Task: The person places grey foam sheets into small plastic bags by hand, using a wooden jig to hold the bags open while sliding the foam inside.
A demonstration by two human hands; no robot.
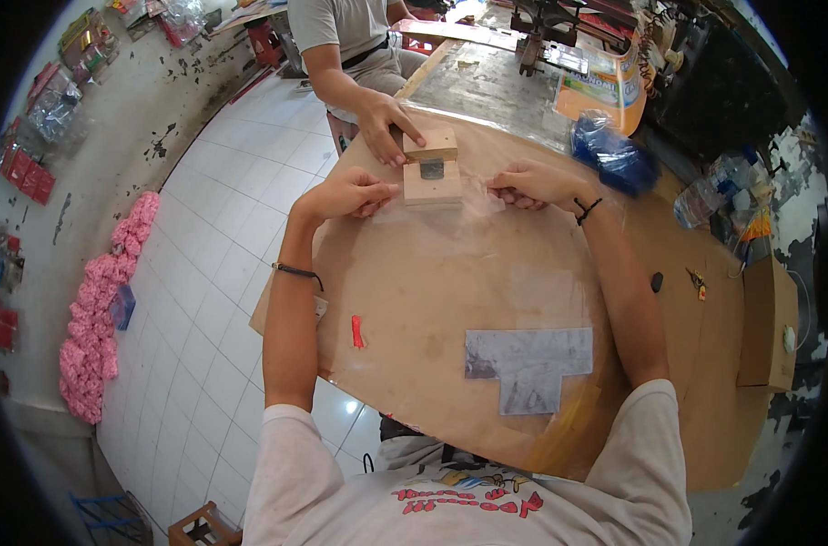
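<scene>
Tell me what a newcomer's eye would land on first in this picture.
Probably the bright pink bundles along the wall at far left. Next come the pale wooden blocks on the brown table, between the person's left hand and right hand, with a co-worker's hand touching them from the far side. The grey T-shaped sheet also stands out, lying on the table's near right part.
</scene>
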